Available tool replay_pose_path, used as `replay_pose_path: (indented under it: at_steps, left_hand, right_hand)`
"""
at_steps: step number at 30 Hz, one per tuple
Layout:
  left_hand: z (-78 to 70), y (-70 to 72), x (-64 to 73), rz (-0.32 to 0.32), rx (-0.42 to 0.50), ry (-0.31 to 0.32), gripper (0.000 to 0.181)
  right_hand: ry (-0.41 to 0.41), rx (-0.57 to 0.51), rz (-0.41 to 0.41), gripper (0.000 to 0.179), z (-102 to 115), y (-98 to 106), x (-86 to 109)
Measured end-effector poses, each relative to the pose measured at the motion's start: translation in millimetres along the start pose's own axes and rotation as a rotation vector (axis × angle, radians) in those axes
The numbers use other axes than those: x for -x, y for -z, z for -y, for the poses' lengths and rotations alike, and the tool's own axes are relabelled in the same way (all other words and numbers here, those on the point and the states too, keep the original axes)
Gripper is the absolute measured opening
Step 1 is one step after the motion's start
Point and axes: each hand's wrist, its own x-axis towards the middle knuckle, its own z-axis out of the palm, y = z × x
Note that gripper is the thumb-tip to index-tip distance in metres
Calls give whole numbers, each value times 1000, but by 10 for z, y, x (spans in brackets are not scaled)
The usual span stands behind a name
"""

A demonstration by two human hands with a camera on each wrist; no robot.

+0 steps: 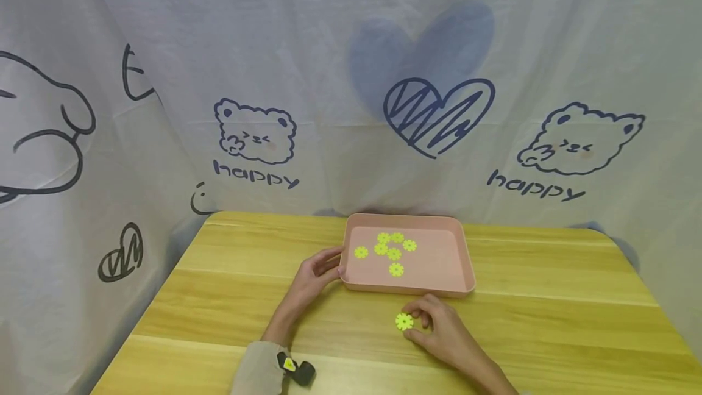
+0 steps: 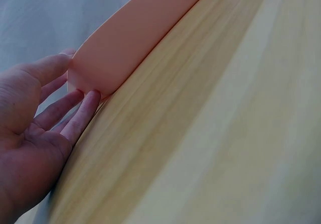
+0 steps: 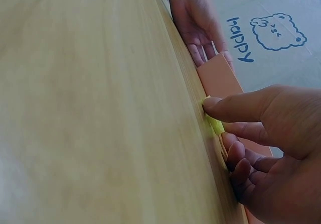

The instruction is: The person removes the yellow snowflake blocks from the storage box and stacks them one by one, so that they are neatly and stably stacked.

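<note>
A shallow pink tray (image 1: 439, 261) lies on the wooden table, with several yellow notched plastic discs (image 1: 394, 254) in its left half. At the tray's left end, my left hand (image 1: 311, 277) touches the wall and corner, its fingers fairly straight. The left wrist view shows the thumb at the tray's rim (image 2: 113, 38) and other fingers low on its corner. In front of the tray, my right hand (image 1: 443, 329) pinches one yellow notched disc (image 1: 404, 322) between thumb and finger. That disc (image 3: 215, 121) appears nearly edge-on in the right wrist view.
The wooden table (image 1: 548, 309) extends on both sides of the tray. A pale curtain (image 1: 340, 108) with printed hearts and bears hangs right behind the table's back edge. A small black device (image 1: 300, 372) sits at the left sleeve's cuff.
</note>
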Motion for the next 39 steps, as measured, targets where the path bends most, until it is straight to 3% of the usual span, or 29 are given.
replay_pose_path:
  at_steps: [7,18,39]
  left_hand:
    - [-7,9,0,7,1,3,49]
    - [-15,4,5,12,1,6,50]
    - [-32,1,10,16,-6,-13,49]
  right_hand:
    - [12,4,1,31,3,5,-6]
    - [-38,8,27,32,13,21,5]
    - [-22,-48,27,34,48,76,7]
